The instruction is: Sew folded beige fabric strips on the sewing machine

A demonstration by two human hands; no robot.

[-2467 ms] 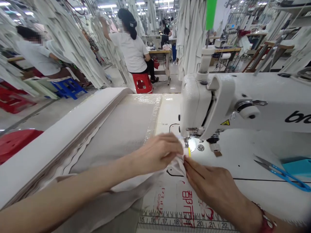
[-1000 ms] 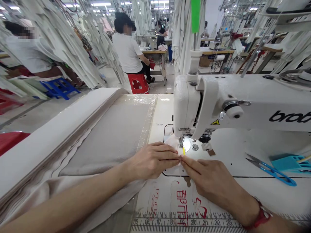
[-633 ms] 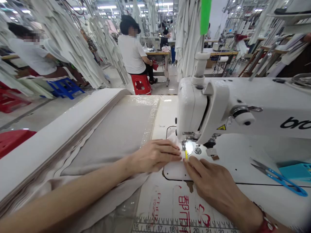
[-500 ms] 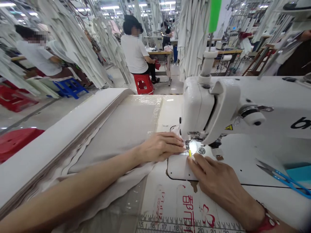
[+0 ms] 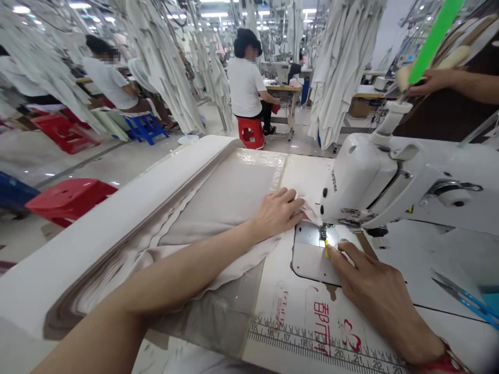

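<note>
Pale pinkish-grey fabric (image 5: 210, 218) lies across the left of the sewing table and runs up toward the machine. My left hand (image 5: 276, 212) has its fingers curled closed on a bunched edge of it, left of the needle area. The white sewing machine (image 5: 362, 171) stands at right, its lamp lighting the metal needle plate (image 5: 310, 254). At the presser foot (image 5: 323, 232) sits a small yellow piece (image 5: 327, 248). My right hand (image 5: 374, 293) rests on the table with thumb tip beside or touching that piece; its thumb and index finger are apart.
Blue-handled scissors (image 5: 465, 298) lie at right. A printed ruler (image 5: 323, 345) crosses the front table edge. A thick fabric stack (image 5: 105, 280) borders the left. A person's hand (image 5: 432, 80) is behind the machine near a green strip (image 5: 434, 41). A red stool (image 5: 72, 200) stands at far left.
The view has swung left. My left hand has drawn back from the presser foot with the fabric edge, uncovering the needle plate. My right hand stays by the yellow piece.
</note>
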